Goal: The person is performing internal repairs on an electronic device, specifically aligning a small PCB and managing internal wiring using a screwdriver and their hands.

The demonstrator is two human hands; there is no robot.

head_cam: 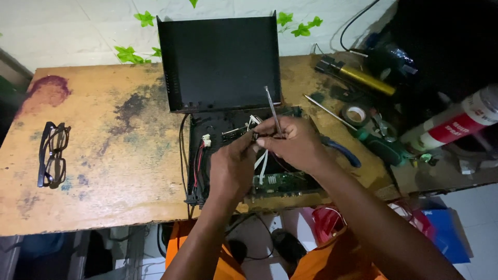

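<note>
The left hand [232,168] and right hand [290,142] cover the middle of the opened device [207,155], so the part pinched in their grip is too small to tell. The spray can [456,124] is cut off by the right edge, and shadow swallows the dark clutter [446,46] behind it.

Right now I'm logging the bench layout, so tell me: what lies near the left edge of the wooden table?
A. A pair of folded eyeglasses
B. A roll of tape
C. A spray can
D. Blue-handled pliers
A: the pair of folded eyeglasses lies alone near the left edge of the wooden table, while the tape, pliers and can sit on the right side.
</note>
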